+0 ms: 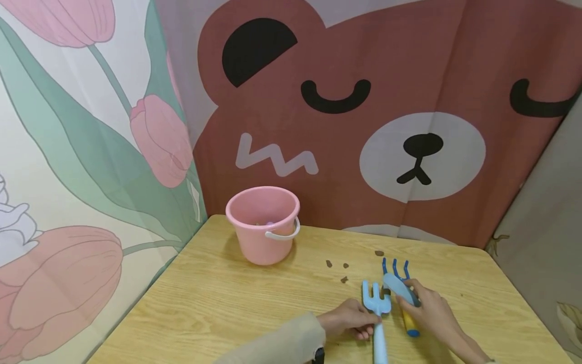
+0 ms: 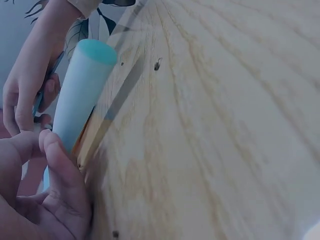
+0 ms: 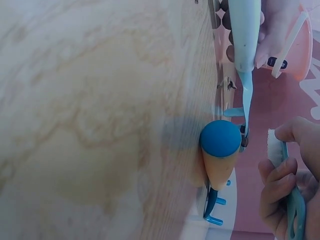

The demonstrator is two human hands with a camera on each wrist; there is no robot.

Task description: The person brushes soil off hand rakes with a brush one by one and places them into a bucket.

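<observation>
My left hand (image 1: 349, 317) pinches a light blue toy garden fork (image 1: 376, 304) just below its head, tines pointing away from me. In the left wrist view the thick fork handle (image 2: 82, 92) slants above the table. My right hand (image 1: 434, 312) holds a light blue brush (image 1: 396, 284) over the fork's right side; its white bristles (image 3: 273, 149) show in the right wrist view. A dark brown clump (image 1: 386, 291) sits at the fork's right tine, close under the brush. Beside the fork lies a blue hand rake (image 1: 394, 268) with a yellow handle (image 1: 408, 319).
A pink bucket (image 1: 265, 245) with a white handle (image 1: 284, 236) stands at the back left, small things inside. Several brown crumbs (image 1: 344, 279) lie scattered on the wooden table (image 1: 218, 303). A bear-print curtain (image 1: 345, 146) hangs behind the far edge, a tulip-print one (image 1: 91, 151) at left.
</observation>
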